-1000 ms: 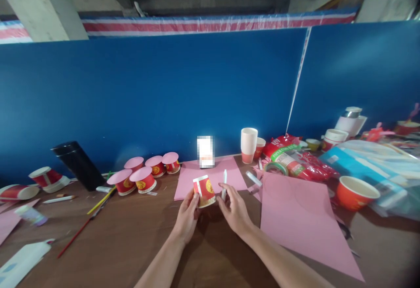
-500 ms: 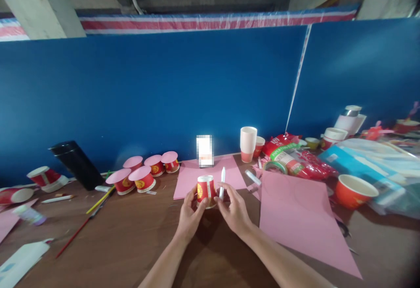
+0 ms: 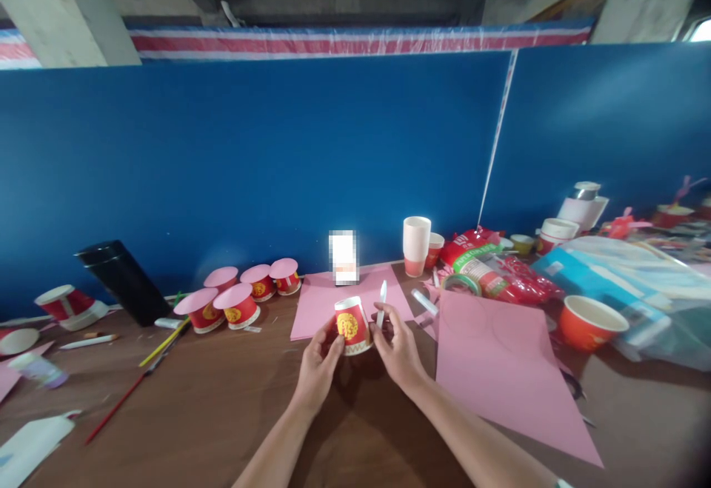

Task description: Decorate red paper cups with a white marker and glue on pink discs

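Observation:
My left hand (image 3: 321, 358) grips a red paper cup (image 3: 352, 323) by its left side. The cup is upside down, tilted a little, its yellow round emblem facing me and a zigzag line running along the pale band at its wide lower edge. In my right hand (image 3: 397, 343) a slim white pen (image 3: 383, 303) points upward, pinched between the fingers. Those fingers are close to the right side of the cup; whether they touch it I cannot tell. Behind the cup lies a pink sheet of paper (image 3: 316, 306).
Several inverted cups topped with pink discs (image 3: 234, 295) stand left, beside a black bottle (image 3: 125, 284). Stacked paper cups (image 3: 416, 245), a red plastic pack (image 3: 494, 269), a pink sheet (image 3: 494, 369) and an orange bowl (image 3: 592, 325) are to the right. A blue partition (image 3: 278, 147) rises behind.
The cup has turned in my hands, so the yellow emblem now faces me instead of the white seam stripe, and it leans slightly. My right fingers with the pen have shifted slightly right.

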